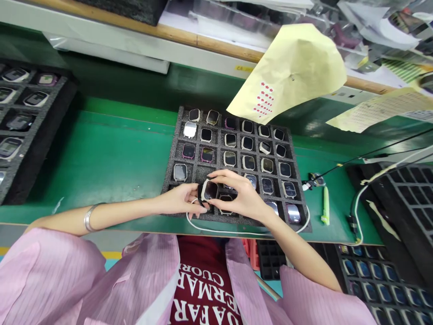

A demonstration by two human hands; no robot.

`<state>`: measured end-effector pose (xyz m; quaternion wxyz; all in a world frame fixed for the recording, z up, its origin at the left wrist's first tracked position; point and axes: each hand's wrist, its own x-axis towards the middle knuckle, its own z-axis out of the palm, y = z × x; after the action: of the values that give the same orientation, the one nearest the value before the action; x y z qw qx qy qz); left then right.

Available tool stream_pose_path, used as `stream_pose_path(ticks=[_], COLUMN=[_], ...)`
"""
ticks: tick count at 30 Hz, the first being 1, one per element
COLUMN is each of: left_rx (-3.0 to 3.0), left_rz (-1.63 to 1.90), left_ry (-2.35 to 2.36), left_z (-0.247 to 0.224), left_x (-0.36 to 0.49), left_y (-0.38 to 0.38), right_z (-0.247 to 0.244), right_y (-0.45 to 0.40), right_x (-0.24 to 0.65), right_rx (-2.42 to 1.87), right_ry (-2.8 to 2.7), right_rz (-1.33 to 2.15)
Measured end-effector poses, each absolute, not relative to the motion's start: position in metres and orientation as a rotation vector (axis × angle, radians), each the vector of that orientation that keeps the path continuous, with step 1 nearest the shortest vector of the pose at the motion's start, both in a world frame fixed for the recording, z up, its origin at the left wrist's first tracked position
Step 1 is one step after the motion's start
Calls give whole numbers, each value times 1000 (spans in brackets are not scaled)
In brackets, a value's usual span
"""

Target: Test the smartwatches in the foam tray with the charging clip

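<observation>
Over the front of a dark foam tray [218, 169], I hold a smartwatch [210, 189] with a pale case and dark screen. My right hand [241, 194] reaches across from the right, its fingers and thumb closed around the watch case. At the watch's left side, my left hand [186, 199] pinches the end of a white cable [233, 232]; a dark piece there sits against the watch, partly hidden by fingers. The cable loops along the tray's front. Rows of similar watches, such as a silver-faced one [190, 129], lie in the tray's compartments.
Another foam tray of watches [20, 113] stands at the left. On the right are a light-green tool [325, 205], cables and an angled dark tray [412, 194]. A yellow paper [294, 67] hangs from the shelf over the tray's back edge. More watches sit lower right.
</observation>
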<state>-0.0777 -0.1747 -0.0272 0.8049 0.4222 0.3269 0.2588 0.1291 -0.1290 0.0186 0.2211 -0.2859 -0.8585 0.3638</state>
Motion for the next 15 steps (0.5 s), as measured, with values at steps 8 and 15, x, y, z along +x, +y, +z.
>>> stream_pose_path(ticks=[8, 15], left_rx=[846, 787], left_rz=[610, 809], left_ry=[678, 818], left_z=[-30, -16], left_x=[-78, -75], left_y=[-177, -178], right_z=[11, 1], right_y=[-147, -150], right_x=[129, 131], right_rx=[-870, -1091], right_ry=[-2353, -1496], right_rz=[906, 1700])
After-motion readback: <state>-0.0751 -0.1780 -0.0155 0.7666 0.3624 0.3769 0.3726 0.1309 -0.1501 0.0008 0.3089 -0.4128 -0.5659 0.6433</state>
